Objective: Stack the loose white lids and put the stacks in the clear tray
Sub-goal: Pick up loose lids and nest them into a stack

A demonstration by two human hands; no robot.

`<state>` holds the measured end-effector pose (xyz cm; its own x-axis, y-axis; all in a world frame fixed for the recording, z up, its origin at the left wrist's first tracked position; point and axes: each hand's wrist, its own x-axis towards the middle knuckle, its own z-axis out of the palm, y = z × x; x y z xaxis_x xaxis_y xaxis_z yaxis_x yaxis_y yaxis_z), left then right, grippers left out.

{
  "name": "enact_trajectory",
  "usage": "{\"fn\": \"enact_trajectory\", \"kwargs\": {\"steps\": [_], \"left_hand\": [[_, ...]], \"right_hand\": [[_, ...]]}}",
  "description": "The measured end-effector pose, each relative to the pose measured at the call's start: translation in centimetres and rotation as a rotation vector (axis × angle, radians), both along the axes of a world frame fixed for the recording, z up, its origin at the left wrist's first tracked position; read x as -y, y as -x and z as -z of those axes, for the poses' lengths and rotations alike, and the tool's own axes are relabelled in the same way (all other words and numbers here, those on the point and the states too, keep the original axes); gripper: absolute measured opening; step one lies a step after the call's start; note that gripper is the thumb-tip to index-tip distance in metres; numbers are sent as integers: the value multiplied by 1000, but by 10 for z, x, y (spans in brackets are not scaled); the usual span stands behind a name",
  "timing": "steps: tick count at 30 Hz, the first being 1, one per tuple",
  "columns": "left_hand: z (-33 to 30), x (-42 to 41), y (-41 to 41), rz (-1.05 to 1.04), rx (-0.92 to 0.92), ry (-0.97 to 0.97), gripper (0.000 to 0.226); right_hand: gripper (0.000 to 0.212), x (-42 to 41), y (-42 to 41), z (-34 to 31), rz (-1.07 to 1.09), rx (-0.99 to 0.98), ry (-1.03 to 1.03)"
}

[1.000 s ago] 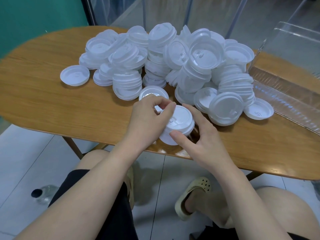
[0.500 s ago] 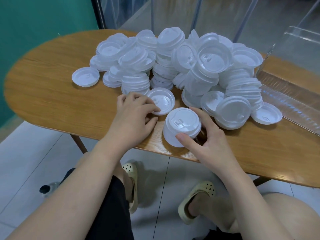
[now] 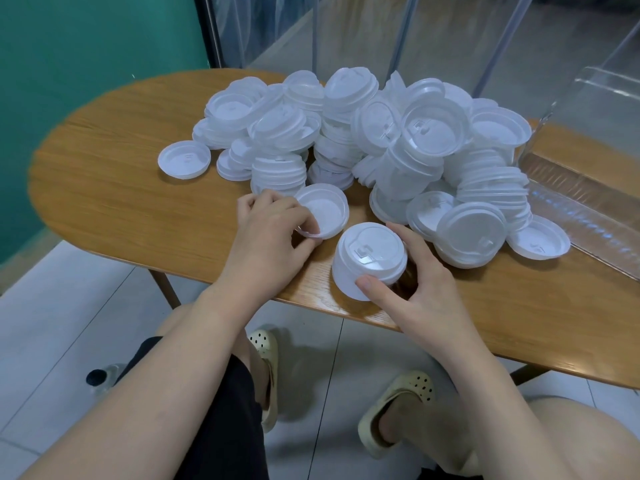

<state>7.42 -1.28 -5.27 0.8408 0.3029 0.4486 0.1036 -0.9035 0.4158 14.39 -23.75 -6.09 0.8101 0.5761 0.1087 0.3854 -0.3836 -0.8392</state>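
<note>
R hand (image 3: 420,285) curls round short lid stack (image 3: 369,259) near front edge of wood table (image 3: 104,199), thumb at its base. L hand (image 3: 268,233) pinches rim of upturned loose lid (image 3: 322,211) just beside stack. Lid pile (image 3: 381,143) behind; clear tray (image 3: 585,199) far right.

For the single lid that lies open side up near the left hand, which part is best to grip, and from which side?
Best the raised rim on its near-left edge, pinched from the left. The upturned lid lies flat with its hollow up, so only the thin rim offers hold. The left hand already pinches there; the lid pile crowds the far side.
</note>
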Motion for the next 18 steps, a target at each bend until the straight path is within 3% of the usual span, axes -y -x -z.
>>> {"fn": "enact_trajectory", "kwargs": {"steps": [7, 11, 14, 18], "left_hand": [[0, 1, 1, -36, -5, 65, 26], [-4, 5, 2, -63, 155, 169, 21], [-9, 11, 5, -87, 285, 413, 14], [-26, 22, 8, -18, 395, 918, 22]], "right_hand": [[86, 0, -1, -1, -14, -2, -4], [82, 1, 0, -1, -21, -10, -11], [84, 0, -1, -1, -15, -12, -7], [86, 1, -1, -1, -9, -19, -6]]}}
